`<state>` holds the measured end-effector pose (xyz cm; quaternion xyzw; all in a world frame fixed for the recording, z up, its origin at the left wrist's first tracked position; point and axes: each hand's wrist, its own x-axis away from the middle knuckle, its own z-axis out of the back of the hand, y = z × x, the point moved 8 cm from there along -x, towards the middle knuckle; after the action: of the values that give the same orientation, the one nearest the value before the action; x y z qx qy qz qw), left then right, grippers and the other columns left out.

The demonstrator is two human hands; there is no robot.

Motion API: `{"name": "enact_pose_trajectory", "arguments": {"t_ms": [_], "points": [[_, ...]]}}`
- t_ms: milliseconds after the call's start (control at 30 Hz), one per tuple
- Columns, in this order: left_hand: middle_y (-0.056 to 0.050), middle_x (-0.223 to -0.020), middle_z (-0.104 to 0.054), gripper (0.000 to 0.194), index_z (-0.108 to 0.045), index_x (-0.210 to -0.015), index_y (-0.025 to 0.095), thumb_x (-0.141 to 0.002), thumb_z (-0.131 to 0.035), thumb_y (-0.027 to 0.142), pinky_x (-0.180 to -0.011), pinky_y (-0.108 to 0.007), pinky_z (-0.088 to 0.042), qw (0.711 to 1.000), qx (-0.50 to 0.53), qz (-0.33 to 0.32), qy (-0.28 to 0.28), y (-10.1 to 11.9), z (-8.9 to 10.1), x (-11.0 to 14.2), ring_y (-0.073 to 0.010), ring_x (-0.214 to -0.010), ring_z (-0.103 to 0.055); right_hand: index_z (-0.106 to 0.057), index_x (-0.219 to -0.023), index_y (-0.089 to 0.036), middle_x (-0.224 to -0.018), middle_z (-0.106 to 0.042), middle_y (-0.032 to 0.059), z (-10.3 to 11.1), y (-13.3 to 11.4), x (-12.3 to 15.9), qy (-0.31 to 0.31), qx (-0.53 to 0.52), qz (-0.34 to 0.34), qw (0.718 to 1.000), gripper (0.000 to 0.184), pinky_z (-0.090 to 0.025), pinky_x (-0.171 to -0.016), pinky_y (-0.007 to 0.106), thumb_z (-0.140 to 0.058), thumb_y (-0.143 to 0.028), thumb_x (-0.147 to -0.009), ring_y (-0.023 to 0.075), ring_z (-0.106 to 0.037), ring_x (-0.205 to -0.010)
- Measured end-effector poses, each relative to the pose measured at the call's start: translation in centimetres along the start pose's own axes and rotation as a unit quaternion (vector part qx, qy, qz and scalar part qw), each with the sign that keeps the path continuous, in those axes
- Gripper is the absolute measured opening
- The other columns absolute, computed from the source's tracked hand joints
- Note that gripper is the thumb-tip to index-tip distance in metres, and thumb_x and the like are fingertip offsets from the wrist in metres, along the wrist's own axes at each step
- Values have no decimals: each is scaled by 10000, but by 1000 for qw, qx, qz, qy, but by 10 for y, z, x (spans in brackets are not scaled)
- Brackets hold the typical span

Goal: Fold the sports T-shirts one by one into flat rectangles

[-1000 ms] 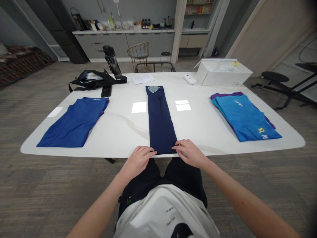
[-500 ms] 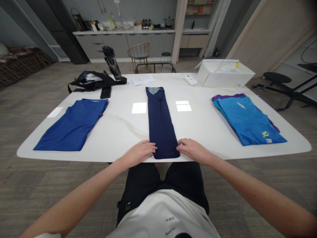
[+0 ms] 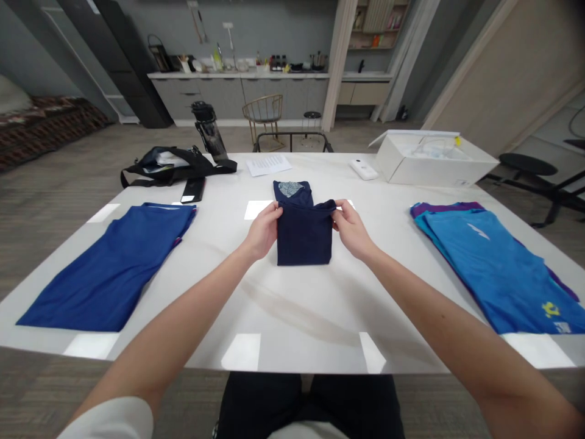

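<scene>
A folded dark navy garment lies in the middle of the white table, doubled over on itself away from me. At its far end a patch of grey-blue patterned cloth shows. My left hand pinches the left corner of the turned-over edge, which is raised a little. The right corner of that edge is pinched by my right hand. A flat blue garment lies to the left. On the right, a stack of folded shirts has a bright blue shirt on top and purple cloth beneath.
Toward the back left are a black bag, a phone and a dark bottle. Printed paper, a small white device and an open white box stand along the far side. A chair is behind the table.
Both hands have taken hold of the navy garment's near end and moved it away from me, folding it over the far part. The view has tilted and shifted forward.
</scene>
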<state>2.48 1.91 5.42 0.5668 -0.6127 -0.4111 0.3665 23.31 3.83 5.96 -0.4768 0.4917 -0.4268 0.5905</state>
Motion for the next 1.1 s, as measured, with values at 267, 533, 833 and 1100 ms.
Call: {"name": "enact_pose_trajectory", "arguments": {"t_ms": [267, 533, 833, 1100], "points": [[-104, -913, -782, 205, -723, -1032, 113, -933, -575, 216, -790, -311, -605, 958, 92, 270, 31, -85, 44, -67, -194, -771, -739, -577, -903, -251, -899, -722, 18, -44, 90, -58, -39, -218, -198, 955, 191, -554, -892, 376, -575, -435, -855, 226, -682, -943], [-66, -922, -763, 244, -699, -1134, 157, -896, -649, 169, -880, -339, -583, 991, 3, 131, 40, -26, 29, -152, -177, -821, -725, -678, -1022, -212, -891, -745, 12, -22, 71, -151, -2, -161, -164, 973, 310, -573, -893, 366, -813, -253, -746, 199, -712, -864], [-129, -1149, -702, 187, -693, -1060, 149, -885, -639, 185, -1063, -378, -430, 882, -426, -58, 192, -31, 106, -265, -253, -1144, -627, -751, -1096, -152, -1096, -747, 133, -24, 109, -268, 96, 311, -13, 946, 268, -464, -1012, 432, -601, -270, -909, 294, -659, -1092], [-140, -1128, -707, 269, -676, -1172, 206, -916, -601, 242, -1085, -462, -383, 839, -503, -86, 187, -39, 115, -271, -313, -1195, -604, -649, -1280, -181, -1146, -726, 141, -12, 132, -269, 77, 423, -8, 903, 375, -456, -1013, 472, -460, -315, -986, 321, -637, -1109]]}}
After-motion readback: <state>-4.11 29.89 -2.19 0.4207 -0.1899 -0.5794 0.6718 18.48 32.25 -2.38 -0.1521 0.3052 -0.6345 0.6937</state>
